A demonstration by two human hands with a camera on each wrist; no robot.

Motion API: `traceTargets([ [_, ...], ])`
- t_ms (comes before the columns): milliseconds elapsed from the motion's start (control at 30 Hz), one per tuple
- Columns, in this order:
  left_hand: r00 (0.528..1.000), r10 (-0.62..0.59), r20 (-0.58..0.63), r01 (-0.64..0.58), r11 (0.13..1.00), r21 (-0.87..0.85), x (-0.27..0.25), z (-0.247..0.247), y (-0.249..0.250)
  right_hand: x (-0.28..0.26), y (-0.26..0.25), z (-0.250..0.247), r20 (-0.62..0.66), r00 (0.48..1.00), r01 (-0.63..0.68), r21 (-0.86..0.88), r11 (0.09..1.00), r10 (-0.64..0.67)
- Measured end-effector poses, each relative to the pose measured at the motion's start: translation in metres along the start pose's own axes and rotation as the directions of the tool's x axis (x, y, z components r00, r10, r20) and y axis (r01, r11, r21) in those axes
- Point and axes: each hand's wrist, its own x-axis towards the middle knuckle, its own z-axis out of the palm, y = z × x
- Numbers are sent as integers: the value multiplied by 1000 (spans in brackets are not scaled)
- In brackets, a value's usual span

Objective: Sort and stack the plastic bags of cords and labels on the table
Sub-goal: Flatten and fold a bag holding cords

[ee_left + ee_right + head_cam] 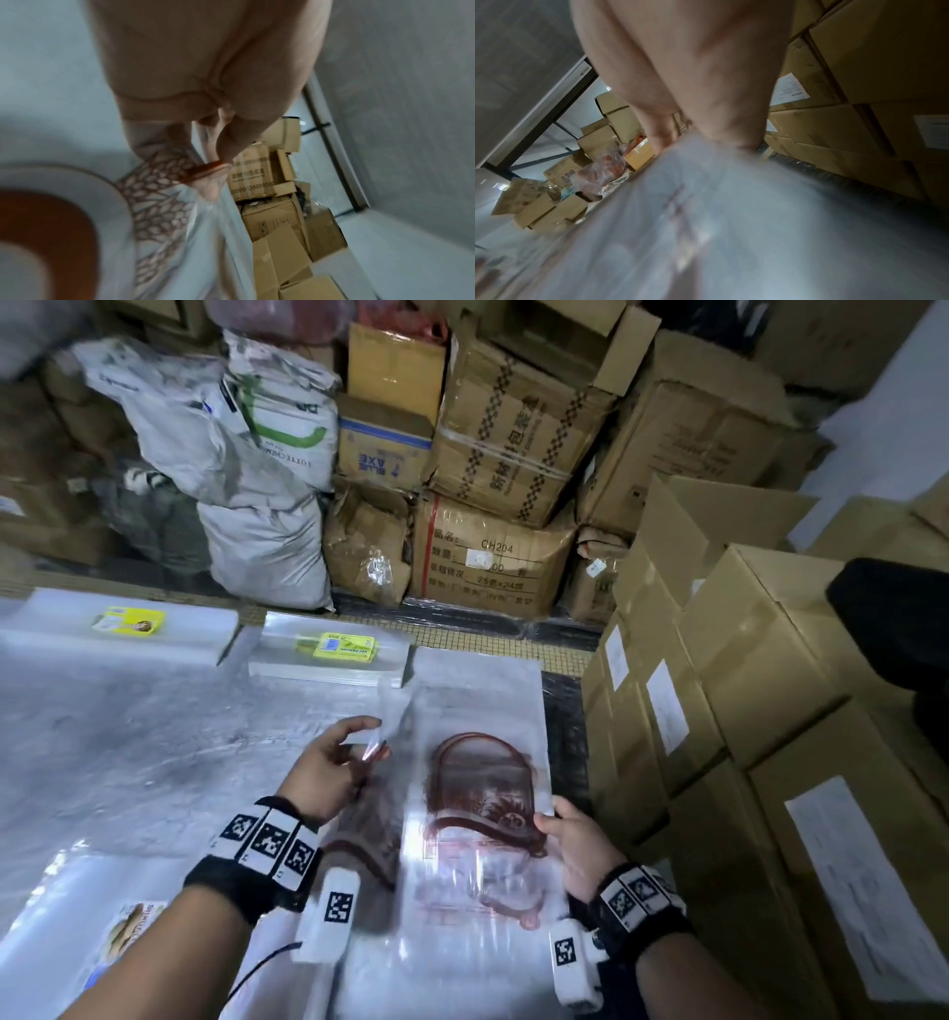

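Note:
A clear plastic bag with a brown printed design lies on a pile of the same bags near the table's right edge. My left hand pinches a thin clear bag edge between thumb and fingers beside that pile; the left wrist view shows the fingers closed on printed plastic. At the bag's right edge, my right hand grips the plastic, thumb on top; in the right wrist view the blurred bag spreads out below the hand.
Two flat stacks of clear bags, topped by yellow labels, sit at the table's far side. A printed packet lies near left. Cardboard boxes crowd the right; sacks and cartons stand behind.

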Motion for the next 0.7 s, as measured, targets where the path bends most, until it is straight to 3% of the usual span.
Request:
traceTargets([
  [67,992,117,43,-124,970,209,-7,3,31,2,1,-1,18,1000,5,-29,1000,-4],
  [133,972,204,120,-231,930,285,-18,17,62,3,1,0,26,1000,3,-45,999,-1],
  [267,908,308,285,-334,941,47,-38,50,103,6,2,-1,30,1000,-2,-36,999,3],
  [333,901,323,289,-291,945,-148,-40,58,108,9,5,-1,23,1000,-18,-43,999,19],
  [433,966,185,183,-111,929,-354,-29,62,81,10,6,-3,36,999,-42,55,998,40],
  [500,996,14,92,9,968,-252,-21,64,46,-3,-1,-3,92,995,-43,115,992,33],
  [567,994,-100,44,103,991,-82,-13,66,7,-9,-3,-3,125,992,-25,133,991,8],
  [633,989,-150,-9,150,988,33,-4,67,-26,-3,-3,0,109,994,-44,191,981,23],
  [700,989,-125,-81,137,975,174,5,67,-52,-4,-2,2,91,993,-88,169,982,73],
])
